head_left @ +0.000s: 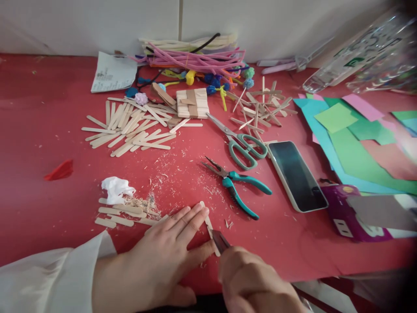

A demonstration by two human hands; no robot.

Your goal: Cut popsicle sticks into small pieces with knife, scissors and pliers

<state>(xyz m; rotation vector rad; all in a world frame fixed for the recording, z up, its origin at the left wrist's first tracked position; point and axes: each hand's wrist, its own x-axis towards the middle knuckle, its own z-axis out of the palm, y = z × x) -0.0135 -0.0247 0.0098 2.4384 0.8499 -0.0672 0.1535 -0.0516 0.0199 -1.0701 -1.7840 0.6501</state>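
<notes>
My left hand (172, 248) lies flat with fingers stretched, its fingertips on a wooden craft stick (209, 222) that rests on the red table. My right hand (250, 278) is closed around a knife (220, 241), whose handle is mostly hidden in the fist. The blade touches the stick near its lower end, close to my left thumb. Just left of my left hand are short cut craft sticks (112, 211), a heap of wood shavings (143, 203) and a crumpled white tissue (116, 190).
Teal-handled pliers (243, 184), scissors (241, 143) and a phone (298, 176) lie beyond my hands. Loose sticks (125, 124), a taped stick bundle (192, 103) and pink pipe cleaners (195, 58) lie farther back. Coloured paper (352, 152) and a purple package (345, 213) are at right.
</notes>
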